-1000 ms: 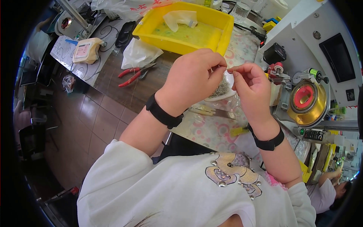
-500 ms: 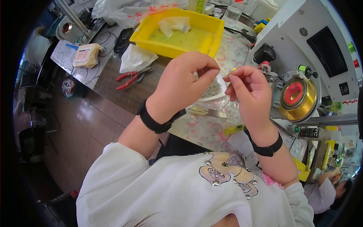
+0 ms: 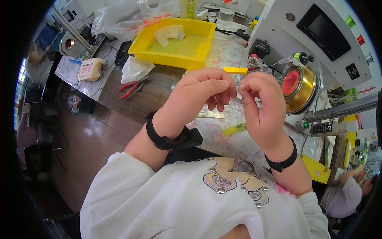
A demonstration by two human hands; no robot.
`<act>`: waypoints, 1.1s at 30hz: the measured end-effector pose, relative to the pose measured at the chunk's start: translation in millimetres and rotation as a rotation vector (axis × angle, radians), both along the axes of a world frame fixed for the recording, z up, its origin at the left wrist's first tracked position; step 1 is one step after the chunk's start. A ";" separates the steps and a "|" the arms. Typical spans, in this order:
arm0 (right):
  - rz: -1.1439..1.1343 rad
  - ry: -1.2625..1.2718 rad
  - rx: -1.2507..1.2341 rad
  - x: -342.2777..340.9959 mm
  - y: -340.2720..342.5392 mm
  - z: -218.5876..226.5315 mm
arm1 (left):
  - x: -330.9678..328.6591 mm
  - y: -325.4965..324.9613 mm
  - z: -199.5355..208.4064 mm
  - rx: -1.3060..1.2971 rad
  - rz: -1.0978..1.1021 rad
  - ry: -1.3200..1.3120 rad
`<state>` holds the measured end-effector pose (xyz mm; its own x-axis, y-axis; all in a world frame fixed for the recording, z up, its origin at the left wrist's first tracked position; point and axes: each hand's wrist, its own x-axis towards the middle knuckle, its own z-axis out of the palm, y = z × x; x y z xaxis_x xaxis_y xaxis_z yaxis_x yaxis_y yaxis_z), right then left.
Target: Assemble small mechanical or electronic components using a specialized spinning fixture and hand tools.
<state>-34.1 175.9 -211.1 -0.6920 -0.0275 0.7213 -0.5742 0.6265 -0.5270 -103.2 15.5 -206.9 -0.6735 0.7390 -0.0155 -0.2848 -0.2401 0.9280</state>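
My left hand (image 3: 203, 88) and my right hand (image 3: 263, 106) are raised close together over the table, fingertips almost meeting. The left thumb lies along the curled index finger, with the other fingers bent below. On the right, thumb and index finger come together in a pinch. Whatever either hand holds is too small or hidden to make out. Just beyond the fingertips is a yellow bar (image 3: 235, 70) on the machine (image 3: 292, 38). Beneath the hands lie a flat metal tool (image 3: 213, 114) and a yellow-green object (image 3: 234, 129) on the patterned table cover.
A yellow basin (image 3: 169, 59) with shallow liquid stands at the back. Red-handled pliers (image 3: 129, 89) and a crumpled white bag (image 3: 135, 71) lie to the left. A golden wire spool (image 3: 299, 89) sits close to my right hand. Another person (image 3: 346, 195) is at the far right.
The view has swung right, shifting the table leftward in it. My hands have turned and now stand nearer the machine's yellow bar. The white tray of small metallic pieces is now hidden.
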 end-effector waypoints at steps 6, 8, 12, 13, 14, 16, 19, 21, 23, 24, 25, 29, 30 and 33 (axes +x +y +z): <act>0.048 -0.010 -0.063 15.7 6.8 1.7 | 10.7 11.2 -2.1 0.051 -0.103 -0.063; 0.098 -0.083 -0.203 21.5 7.5 2.3 | 13.8 14.3 -3.9 0.060 -0.130 -0.116; 0.248 -0.301 -0.532 27.4 15.1 2.2 | 19.0 22.7 -7.6 0.100 -0.225 -0.175; 0.296 -0.301 -0.545 28.2 17.4 2.1 | 19.9 24.3 -7.6 0.100 -0.231 -0.174; 0.292 -0.300 -0.546 29.4 17.7 3.0 | 20.6 25.2 -7.7 0.092 -0.236 -0.125; 0.363 -0.280 -0.662 33.3 16.7 7.3 | 23.2 26.2 -6.7 0.083 -0.244 -0.075; 0.238 -0.308 -0.784 41.9 14.6 11.4 | 23.5 27.1 -5.4 -0.001 0.051 0.231; 0.181 -0.349 -0.804 43.6 16.8 13.5 | 20.0 27.3 -5.4 -0.123 0.337 0.775; 0.244 -0.554 -0.951 43.3 20.8 13.4 | 20.6 30.1 4.5 -0.101 0.320 0.953; 0.240 -0.552 -0.952 43.0 20.7 12.6 | 21.1 32.3 8.0 -0.077 0.304 1.128; 0.279 -0.574 -1.027 42.2 20.0 10.7 | 20.6 34.9 5.8 -0.074 0.300 1.128; 0.324 -0.621 -1.132 39.6 23.2 3.2 | 18.8 41.2 -2.5 -0.051 0.314 1.236; 0.324 -0.621 -1.133 39.1 24.1 3.0 | 18.5 41.9 -3.1 -0.048 0.329 1.259; 0.324 -0.685 -1.152 36.9 25.5 2.6 | 14.0 43.9 -5.8 -0.039 0.366 1.311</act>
<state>2.8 201.4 -208.5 -0.9922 0.1203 -0.0326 -0.0271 -0.4636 -0.8856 -89.2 59.4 -212.8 -0.3652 0.5300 0.7653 0.8775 -0.0784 0.4731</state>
